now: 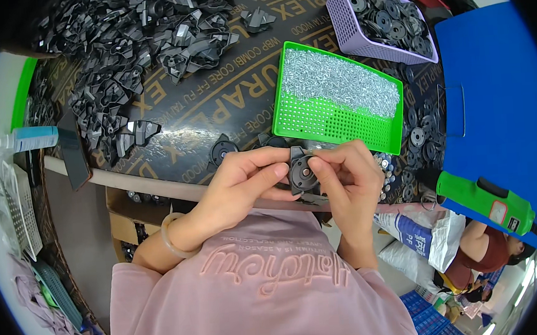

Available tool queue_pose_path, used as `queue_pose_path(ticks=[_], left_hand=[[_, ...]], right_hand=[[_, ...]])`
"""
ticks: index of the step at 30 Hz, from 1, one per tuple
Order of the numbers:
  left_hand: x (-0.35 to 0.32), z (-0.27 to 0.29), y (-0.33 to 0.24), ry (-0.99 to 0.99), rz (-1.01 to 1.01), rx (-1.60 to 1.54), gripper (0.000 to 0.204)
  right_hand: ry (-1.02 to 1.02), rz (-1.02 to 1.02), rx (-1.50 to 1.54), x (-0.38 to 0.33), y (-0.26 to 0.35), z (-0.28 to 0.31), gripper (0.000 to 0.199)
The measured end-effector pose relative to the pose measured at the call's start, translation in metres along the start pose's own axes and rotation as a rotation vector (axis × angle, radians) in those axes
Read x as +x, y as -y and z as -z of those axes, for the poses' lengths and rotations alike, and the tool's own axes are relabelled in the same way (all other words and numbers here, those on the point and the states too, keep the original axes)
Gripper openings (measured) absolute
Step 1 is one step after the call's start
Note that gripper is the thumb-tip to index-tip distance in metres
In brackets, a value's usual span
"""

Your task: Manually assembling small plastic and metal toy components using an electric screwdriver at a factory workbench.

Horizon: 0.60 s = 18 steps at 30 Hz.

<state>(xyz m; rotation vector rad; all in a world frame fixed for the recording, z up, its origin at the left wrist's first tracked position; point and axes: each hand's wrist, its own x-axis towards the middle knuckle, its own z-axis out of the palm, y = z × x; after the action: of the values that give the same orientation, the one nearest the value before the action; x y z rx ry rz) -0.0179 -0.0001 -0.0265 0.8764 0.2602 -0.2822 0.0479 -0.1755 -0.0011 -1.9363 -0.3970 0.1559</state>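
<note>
Close to the table's front edge, both my hands hold one black plastic part point(302, 176), a round disc set on a winged piece. My left hand point(241, 180) pinches its left side between thumb and fingers. From the other side my right hand point(350, 177) grips it, the thumb pressed near the disc's rim. A small metallic spot shows at the disc's centre. Just beyond my left fingers lies a similar black part point(222, 149) with a disc on it. Another dark part point(273, 140) sits behind my hands, partly covered by them.
A green perforated tray point(305, 118) of small silvery metal pieces stands beyond my hands. Behind it is a lilac basket point(349, 28) of black discs. Black winged parts point(179, 43) pile up far left. At right are a green power tool point(479, 199) and blue bin point(493, 83).
</note>
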Motion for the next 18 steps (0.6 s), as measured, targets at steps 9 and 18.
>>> queue_pose_path(ticks=[9, 18], left_hand=[[0.000, -0.002, -0.005, 0.075, 0.037, -0.005, 0.035], [0.002, -0.012, -0.020, 0.005, -0.099, 0.144, 0.053]], right_hand=[[0.001, 0.014, -0.051, 0.001, -0.004, 0.000, 0.013], [-0.560, 0.617, -0.338, -0.049, -0.014, 0.070, 0.020]])
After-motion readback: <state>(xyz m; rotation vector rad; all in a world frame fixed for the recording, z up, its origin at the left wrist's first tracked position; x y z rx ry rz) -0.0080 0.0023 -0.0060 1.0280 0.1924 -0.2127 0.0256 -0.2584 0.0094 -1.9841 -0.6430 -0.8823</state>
